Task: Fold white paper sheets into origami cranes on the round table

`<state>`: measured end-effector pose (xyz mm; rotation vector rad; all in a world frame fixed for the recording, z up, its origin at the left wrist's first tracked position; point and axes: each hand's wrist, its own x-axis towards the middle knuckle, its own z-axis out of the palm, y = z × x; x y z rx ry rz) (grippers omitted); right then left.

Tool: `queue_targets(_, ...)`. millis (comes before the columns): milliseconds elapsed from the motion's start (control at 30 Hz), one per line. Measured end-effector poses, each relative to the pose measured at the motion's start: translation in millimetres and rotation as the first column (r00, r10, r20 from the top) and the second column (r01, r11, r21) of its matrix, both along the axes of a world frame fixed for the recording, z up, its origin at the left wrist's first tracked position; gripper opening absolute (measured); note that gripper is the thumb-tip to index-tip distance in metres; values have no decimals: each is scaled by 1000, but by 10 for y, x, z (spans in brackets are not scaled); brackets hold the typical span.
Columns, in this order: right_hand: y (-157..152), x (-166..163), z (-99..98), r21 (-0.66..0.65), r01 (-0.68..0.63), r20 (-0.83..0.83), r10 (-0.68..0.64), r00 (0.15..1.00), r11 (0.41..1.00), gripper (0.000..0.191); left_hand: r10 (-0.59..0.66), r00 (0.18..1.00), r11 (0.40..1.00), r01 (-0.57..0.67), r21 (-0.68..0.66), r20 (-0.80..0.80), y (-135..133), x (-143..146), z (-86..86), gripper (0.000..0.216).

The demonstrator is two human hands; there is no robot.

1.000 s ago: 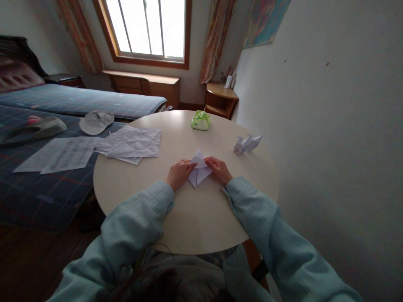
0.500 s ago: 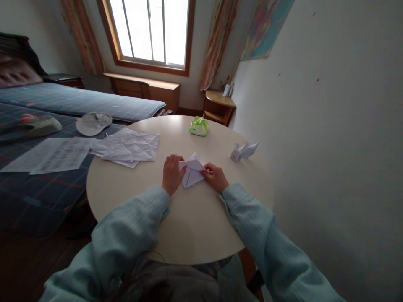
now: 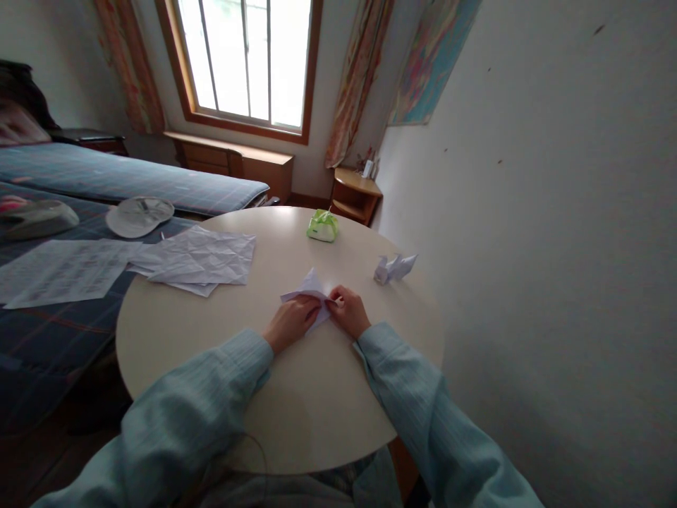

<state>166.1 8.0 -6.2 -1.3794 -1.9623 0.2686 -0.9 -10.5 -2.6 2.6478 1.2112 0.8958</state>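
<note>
A sheet of folded white paper (image 3: 311,282) lies low over the middle of the round table (image 3: 312,402), partly hidden by my hands. My left hand (image 3: 293,321) is closed on its left and near side, the fingers reaching in under a raised flap. With thumb and fingers pinched, my right hand (image 3: 346,309) grips the paper's right edge. The fingertips of both hands are close together near the paper's centre. To the right stands a folded paper figure (image 3: 394,268), apart from my hands.
Creased paper sheets (image 3: 206,255) lie at the table's left edge, beside printed sheets (image 3: 68,271) reaching onto the bed (image 3: 47,360). A green tissue pack (image 3: 322,227) sits at the far edge. A pale cap (image 3: 138,216) rests on the bed. The wall (image 3: 529,282) rises on the right.
My left hand has shifted from the paper's upper left side to its near side, reaching under the flap. My right hand has come closer to it. The view has tilted slightly.
</note>
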Motion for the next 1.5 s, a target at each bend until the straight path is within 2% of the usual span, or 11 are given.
queue_targets(233,-13,-57,10,127,-85,102,72,992,988,12,-19,1000,999,19,-34,-12,75,26,-44,28)
queue_targets(467,18,-66,21,180,-56,29,51,998,982,13,13,997,1000,-14,-19,-72,154,94,-71,29)
queue_targets(667,112,-28,-10,184,70,-127,-47,991,980,11,28,997,997,-33,-70,-74,311,164,-52,27)
queue_targets(733,158,-49,-3,193,99,-151,-70,986,976,11,34,996,998,-38,-50,-76,362,161,-68,28)
queue_targets(867,271,-146,31,202,177,-170,-143,975,963,14,78,993,996,-81,-32,-89,398,118,-98,31)
queue_targets(1000,323,-213,58,130,252,-119,-237,964,959,20,115,990,991,-120,-61,-85,375,56,-81,36)
queue_targets(1100,295,-207,64,16,233,-75,-231,970,972,27,150,985,985,-156,-70,-87,352,32,-52,38)
queue_targets(1200,260,-188,60,-31,193,-62,-194,979,981,30,193,975,974,-204,-95,-110,326,37,-14,35)
queue_targets(1333,251,-188,47,-12,137,-71,-138,988,990,28,247,961,954,-264,-144,-125,296,53,32,35)
queue_targets(1500,238,-214,45,31,76,-101,-72,992,997,23,243,967,950,-254,-181,-80,322,46,-7,39)
